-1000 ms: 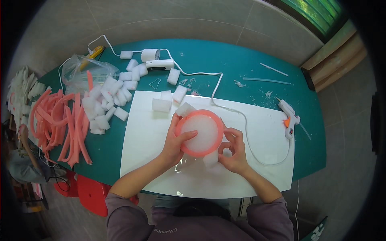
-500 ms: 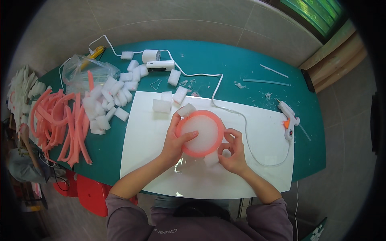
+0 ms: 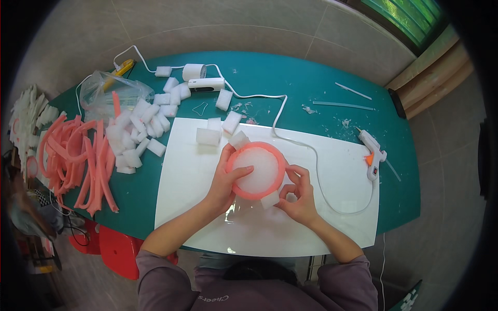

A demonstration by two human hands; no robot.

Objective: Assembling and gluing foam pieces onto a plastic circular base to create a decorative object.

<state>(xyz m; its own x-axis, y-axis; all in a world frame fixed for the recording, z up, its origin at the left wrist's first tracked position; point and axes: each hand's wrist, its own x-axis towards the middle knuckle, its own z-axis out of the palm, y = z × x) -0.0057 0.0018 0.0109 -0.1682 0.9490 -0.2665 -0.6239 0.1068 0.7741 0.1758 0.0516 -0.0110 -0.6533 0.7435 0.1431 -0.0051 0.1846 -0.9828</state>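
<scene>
Pink-rimmed disc (image 3: 258,180) over white board (image 3: 311,230), clamped in left hand (image 3: 222,182), thumb across its face. Right hand (image 3: 299,199) pinched on a white block (image 3: 270,200) at disc's lower right rim. Second block (image 3: 239,139) at upper left rim. Glue gun (image 3: 369,142) right; pink strips (image 3: 97,171) heaped left on desk (image 3: 290,78).

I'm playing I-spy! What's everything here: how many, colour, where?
foam disc: 1, white, pink rim, centre
foam blocks: many, white, mostly left
foam strips: many, pink, left
glue gun: 1, white, right
thin sticks: 3, pale, right
cords: several, white, spread about
bag: 1, clear, upper left
tool: 1, yellow, by bag
tube: 1, white, back
gadget: 1, white, back
board: 1, white, middle
table: 1, green, beneath
seats: 1+, red, lower left
window: 1, green, upper right
curtain: 1, beige, upper right
left hand: 1, holding disc
right hand: 1, at disc's edge
</scene>
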